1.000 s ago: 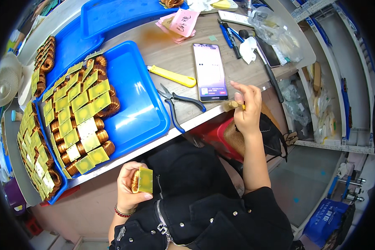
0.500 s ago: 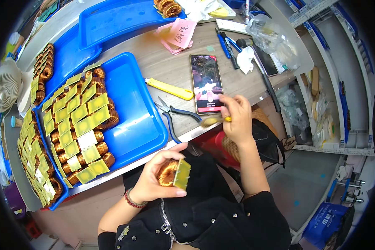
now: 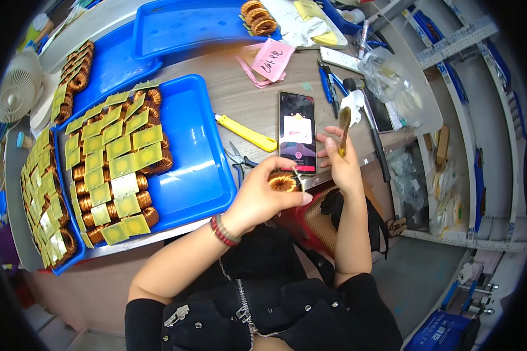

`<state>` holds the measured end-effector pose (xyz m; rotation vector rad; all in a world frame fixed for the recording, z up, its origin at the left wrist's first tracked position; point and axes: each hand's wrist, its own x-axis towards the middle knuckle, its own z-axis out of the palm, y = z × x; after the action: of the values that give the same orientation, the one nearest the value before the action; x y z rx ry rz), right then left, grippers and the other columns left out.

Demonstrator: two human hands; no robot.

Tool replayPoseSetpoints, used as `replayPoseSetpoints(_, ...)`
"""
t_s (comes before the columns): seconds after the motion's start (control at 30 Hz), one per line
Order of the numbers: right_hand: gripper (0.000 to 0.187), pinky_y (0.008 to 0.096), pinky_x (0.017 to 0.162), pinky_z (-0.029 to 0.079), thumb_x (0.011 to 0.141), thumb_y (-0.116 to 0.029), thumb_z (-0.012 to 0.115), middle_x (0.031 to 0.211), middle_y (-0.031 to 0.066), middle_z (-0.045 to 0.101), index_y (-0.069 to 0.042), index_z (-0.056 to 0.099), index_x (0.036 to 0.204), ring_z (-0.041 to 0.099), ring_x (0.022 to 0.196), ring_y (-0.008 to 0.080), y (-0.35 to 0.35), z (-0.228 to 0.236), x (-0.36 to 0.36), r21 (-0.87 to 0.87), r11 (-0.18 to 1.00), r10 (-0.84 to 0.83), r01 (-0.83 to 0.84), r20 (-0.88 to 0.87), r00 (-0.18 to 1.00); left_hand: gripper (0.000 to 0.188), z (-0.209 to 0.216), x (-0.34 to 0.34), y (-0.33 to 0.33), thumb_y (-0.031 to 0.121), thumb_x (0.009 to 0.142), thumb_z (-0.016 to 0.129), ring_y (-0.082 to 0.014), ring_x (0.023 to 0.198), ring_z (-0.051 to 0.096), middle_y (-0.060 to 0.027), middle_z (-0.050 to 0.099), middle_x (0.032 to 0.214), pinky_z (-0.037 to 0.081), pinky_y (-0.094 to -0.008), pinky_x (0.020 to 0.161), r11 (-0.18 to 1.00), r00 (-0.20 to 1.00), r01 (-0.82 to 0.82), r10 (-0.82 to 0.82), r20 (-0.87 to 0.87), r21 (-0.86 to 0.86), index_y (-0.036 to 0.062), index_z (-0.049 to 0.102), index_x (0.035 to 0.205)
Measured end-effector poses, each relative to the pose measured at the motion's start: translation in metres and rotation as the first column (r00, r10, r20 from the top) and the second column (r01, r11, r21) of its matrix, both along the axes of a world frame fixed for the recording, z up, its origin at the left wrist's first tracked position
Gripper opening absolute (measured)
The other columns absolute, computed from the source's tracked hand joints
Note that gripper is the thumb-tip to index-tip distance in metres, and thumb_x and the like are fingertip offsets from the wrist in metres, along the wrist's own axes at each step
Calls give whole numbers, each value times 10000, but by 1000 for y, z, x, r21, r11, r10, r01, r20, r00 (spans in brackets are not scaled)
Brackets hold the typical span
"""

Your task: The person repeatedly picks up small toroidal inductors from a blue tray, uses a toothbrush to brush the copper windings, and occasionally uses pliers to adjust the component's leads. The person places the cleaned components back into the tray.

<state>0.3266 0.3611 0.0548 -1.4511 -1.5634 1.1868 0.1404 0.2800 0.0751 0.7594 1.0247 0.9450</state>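
My left hand (image 3: 257, 196) is closed around a copper-wound toroidal coil (image 3: 283, 182). The coil's small board (image 3: 299, 179) is turned nearly edge-on. Close by, my right hand (image 3: 346, 167) grips a small brush (image 3: 345, 119) by its yellow handle, bristled head upward, beside the thumb; some of its fingers stretch toward the phone. That phone (image 3: 298, 158) lies face up at the table edge with its screen lit. Left of my hands, a blue tray (image 3: 200, 169) holds rows of similar coils (image 3: 123, 167) with yellow-green boards.
Pliers (image 3: 238, 157), partly behind my left hand, lie near a yellow utility knife (image 3: 246, 132). Pink paper tags (image 3: 271, 61) sit farther back. Pens (image 3: 328, 82), a hammer-like tool (image 3: 376, 137) and plastic bags (image 3: 392, 76) occupy the right. More blue trays (image 3: 181, 32) stand at the back.
My left hand has moved up and right with the coil, which is now near the phone. The brush has swung upright in my right hand. The phone's screen picture has changed.
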Motion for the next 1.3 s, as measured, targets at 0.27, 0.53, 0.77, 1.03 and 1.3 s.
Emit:
replayPoseSetpoints(0.27, 336, 297, 724, 464, 941, -213, 464, 1111, 132, 587, -56, 429, 1237, 558, 828, 159, 32, 1, 16, 149, 988, 38, -50, 85, 996, 547, -18, 29, 41, 77, 673, 789, -71, 759, 556, -40, 579, 897, 459, -208, 576, 989, 984, -109, 93, 152, 102, 6, 470, 1112)
replayPoseSetpoints(0.53, 286, 365, 901, 397, 827, -2, 517, 1054, 159, 594, -24, 495, 1112, 489, 1066, 299, 15, 13, -2, 418, 885, 39, -203, 369, 929, 560, 2, 8, -19, 20, 657, 788, -95, 948, 514, -17, 536, 1002, 433, -246, 832, 988, 991, -21, 0, 133, 151, 27, 481, 1126)
replayPoseSetpoints(0.77, 237, 362, 902, 385, 879, -92, 514, 1051, 159, 551, -39, 510, 1111, 486, 1049, 297, 16, 9, -6, 454, 841, 61, -294, 461, 885, 595, 5, -30, -76, 7, 624, 805, -90, 951, 530, -26, 554, 1009, 436, -252, 857, 972, 995, -66, 47, 89, 224, 32, 484, 1124)
replayPoseSetpoints(1.03, 220, 316, 836, 437, 888, -75, 506, 989, 136, 588, -20, 546, 1098, 567, 934, 229, -5, 24, -15, 475, 858, 49, -193, 300, 953, 596, 7, -60, -124, 28, 593, 824, -138, 933, 558, -49, 563, 999, 455, -278, 835, 925, 970, -178, 223, -99, 335, 28, 527, 1109)
replayPoseSetpoints(1.3, 710, 411, 814, 465, 595, -340, 770, 1143, 132, 549, -5, 506, 1162, 503, 1044, 305, -83, 20, -85, 332, 808, 127, -487, 708, 694, 753, 1, -79, -149, 9, 560, 818, -205, 952, 583, -116, 572, 1015, 475, -293, 821, 772, 785, -202, 496, -372, 602, 17, 448, 1216)
